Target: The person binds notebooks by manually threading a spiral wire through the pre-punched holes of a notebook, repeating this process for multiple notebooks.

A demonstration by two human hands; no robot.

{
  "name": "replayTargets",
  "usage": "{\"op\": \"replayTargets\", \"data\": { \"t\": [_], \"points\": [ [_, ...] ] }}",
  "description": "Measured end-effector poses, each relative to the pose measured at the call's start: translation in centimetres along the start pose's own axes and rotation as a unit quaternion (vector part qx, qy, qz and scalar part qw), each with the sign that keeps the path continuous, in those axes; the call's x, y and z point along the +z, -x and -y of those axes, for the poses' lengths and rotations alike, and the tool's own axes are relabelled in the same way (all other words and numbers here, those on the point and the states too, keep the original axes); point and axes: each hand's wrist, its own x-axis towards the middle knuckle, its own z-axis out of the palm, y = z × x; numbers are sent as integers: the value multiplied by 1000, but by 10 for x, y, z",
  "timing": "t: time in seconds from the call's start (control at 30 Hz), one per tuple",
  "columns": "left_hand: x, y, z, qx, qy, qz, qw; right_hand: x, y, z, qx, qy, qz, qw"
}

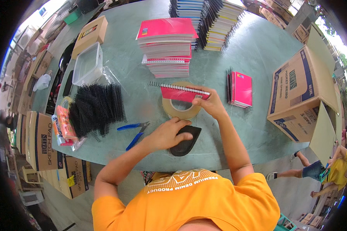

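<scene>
My right hand (209, 104) holds a small red spiral-bound notebook (183, 92) by its right end, just above a roll of tan packing tape (181, 109) lying flat on the green table (250, 50). A black wire spiral sticks out to the left along the notebook's far edge. Nearer to me, my left hand (166, 133) rests on a flat black pad (186, 140) close to the table's front edge. Blue-handled pliers (134, 131) lie just left of that hand.
A heap of black wire spirals (97, 107) lies at the left, with a clear plastic tub (88, 63) behind it. Stacks of red notebooks (167, 46) stand at the back, finished red notebooks (240, 89) at the right, and an open cardboard box (298, 94) at the right edge. Another person (327, 169) sits at lower right.
</scene>
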Motion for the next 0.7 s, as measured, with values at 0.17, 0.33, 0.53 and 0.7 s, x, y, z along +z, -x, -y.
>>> {"op": "replayTargets", "data": {
  "t": [0.17,0.33,0.53,0.7],
  "points": [
    [-22,-21,-16,110,-158,-201,960,-6,5,1,-31,-33,-15,999],
    [-48,-53,-4,105,-306,-210,923,7,14,14,-50,-127,-58,989],
    [-40,-58,-9,90,-234,-176,952,-3,25,-9,-90,-49,-55,993],
    [-36,-67,-15,110,-176,-147,967,-6,30,-18,0,-26,-82,996]
  ]
}}
